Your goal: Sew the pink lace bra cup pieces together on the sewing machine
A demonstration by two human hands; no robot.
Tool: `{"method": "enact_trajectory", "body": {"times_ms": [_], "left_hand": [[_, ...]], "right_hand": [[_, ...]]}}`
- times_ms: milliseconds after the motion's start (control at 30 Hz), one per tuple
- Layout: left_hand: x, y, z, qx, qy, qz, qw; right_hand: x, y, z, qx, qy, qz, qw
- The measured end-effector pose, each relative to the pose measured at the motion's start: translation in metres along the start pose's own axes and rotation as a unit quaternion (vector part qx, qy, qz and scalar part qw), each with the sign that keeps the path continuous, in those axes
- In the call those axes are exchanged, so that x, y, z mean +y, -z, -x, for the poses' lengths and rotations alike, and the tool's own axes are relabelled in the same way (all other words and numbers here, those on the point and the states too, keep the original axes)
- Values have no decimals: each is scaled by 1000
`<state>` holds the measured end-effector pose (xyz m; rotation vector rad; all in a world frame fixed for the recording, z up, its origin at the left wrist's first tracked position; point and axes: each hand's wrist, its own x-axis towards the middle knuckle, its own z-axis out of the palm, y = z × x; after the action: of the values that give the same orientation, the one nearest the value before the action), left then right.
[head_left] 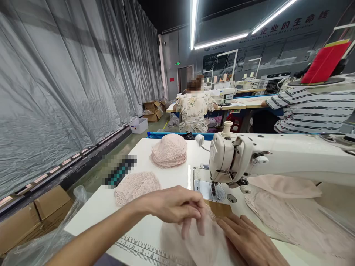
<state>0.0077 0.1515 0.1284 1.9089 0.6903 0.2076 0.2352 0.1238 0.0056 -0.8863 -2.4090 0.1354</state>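
Big white desk [166, 177] lies under the fingers. The sewing machine [249, 155] sits just past them. Thin pink cloth [201, 245] is right under both hands: left hand [174, 207] fingers pinch its top edge, right hand [246, 236] lies flat on it, fingers spread. Cloth looks slippy & may bunch; the needle [213, 189] is v. near fingertips.

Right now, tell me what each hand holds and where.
Left hand pinches the pink fabric piece at its top edge; right hand lies flat on it, gripping nothing.
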Motion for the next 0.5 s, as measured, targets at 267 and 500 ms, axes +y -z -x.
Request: {"method": "enact_trajectory", "body": {"times_ms": [267,500], "left_hand": [[7,-25,21,-7,-14,-57,998],[-15,-47,17,-83,38,-355,930]], "right_hand": [[-9,9,2,11,64,132,989],[-19,28,13,-92,-9,95,991]]}}
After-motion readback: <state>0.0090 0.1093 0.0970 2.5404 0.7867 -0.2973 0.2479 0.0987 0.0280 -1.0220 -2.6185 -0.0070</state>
